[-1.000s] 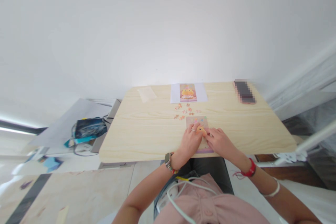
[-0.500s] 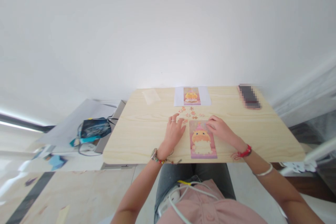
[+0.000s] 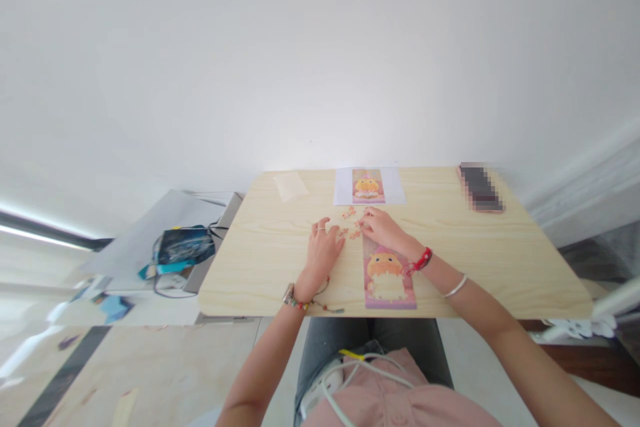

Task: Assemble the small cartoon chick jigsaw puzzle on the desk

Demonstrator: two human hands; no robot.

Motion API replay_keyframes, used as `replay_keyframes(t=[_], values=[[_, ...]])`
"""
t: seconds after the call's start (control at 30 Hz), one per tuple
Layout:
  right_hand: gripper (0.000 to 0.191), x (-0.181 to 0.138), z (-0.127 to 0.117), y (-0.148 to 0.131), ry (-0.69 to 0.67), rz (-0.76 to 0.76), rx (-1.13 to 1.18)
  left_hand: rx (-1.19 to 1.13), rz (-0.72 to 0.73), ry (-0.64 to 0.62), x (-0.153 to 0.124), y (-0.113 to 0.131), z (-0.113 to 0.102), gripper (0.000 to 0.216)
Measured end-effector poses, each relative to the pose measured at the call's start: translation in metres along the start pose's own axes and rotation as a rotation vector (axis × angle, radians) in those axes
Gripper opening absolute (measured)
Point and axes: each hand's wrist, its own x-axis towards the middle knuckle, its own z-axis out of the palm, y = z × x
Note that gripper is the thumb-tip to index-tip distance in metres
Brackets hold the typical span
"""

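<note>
A jigsaw puzzle (image 3: 389, 287) with a yellow cartoon figure lies near the table's front edge, with a pale unfilled area in its lower middle. Beyond its top edge, several loose puzzle pieces (image 3: 349, 212) are scattered. My right hand (image 3: 384, 228) reaches over the puzzle's upper part, its fingers drawn together on a small puzzle piece among them; the fingertips partly hide it. To the left of the pieces, my left hand (image 3: 323, 250) rests on the table with fingers apart, holding nothing, its fingertips beside the nearest pieces.
A white sheet with a printed reference picture (image 3: 369, 187) lies at the back by the wall. A translucent plastic bag (image 3: 291, 185) is at the back left, a phone (image 3: 481, 188) at the back right. Left of the table (image 3: 475, 267), a dark bag with cables (image 3: 185, 245) sits lower.
My right hand has moved left and forward from the puzzle's upper right edge to the loose pieces, its fingers closing there. My left hand has stayed nearly in place.
</note>
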Motion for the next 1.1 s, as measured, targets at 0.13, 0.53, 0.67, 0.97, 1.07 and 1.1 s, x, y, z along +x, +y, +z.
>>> replay_keyframes(t=[0.13,0.53,0.67,0.97,1.07,1.1], values=[[0.011,-0.002,-0.01,0.008,0.041,0.024,0.046,0.012,0.014,0.03,-0.001,-0.006,-0.003,0.015],[0.01,-0.017,-0.031,0.04,0.052,0.1,0.018,-0.034,0.028,0.041,0.009,-0.003,-0.001,0.009],[0.011,-0.019,-0.037,0.038,0.038,0.063,0.025,-0.056,0.032,0.021,0.018,-0.005,-0.003,0.01],[0.012,0.004,-0.014,-0.009,-0.065,-0.157,-0.04,-0.092,0.08,-0.058,0.016,0.011,0.0,0.005],[0.01,0.012,-0.007,-0.011,-0.114,-0.176,-0.108,-0.07,0.069,-0.088,0.015,0.015,0.001,0.002],[0.01,0.014,-0.006,-0.011,-0.127,-0.186,-0.128,-0.063,0.072,-0.092,0.015,0.016,0.001,0.003]])
